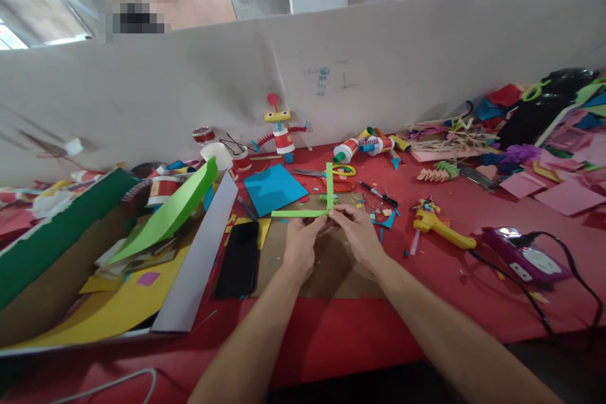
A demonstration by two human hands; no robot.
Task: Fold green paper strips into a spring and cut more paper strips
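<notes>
Cannot make out the blue handwriting (321, 81) on the white partition (199, 69), upper centre; at mid-frame, pinches light-green paper strips (330, 186) at their right-angled corner with left hand (301, 241) and right hand (356, 231), fingers drawn close

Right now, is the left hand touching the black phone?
Apart: the head view shows brown cardboard between the left hand and the black phone.

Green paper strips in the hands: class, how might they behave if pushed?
The green paper strips would probably bend easily, being narrow and thin-looking. They seem just stiff enough to stick out straight beyond the left hand and right hand.
</notes>
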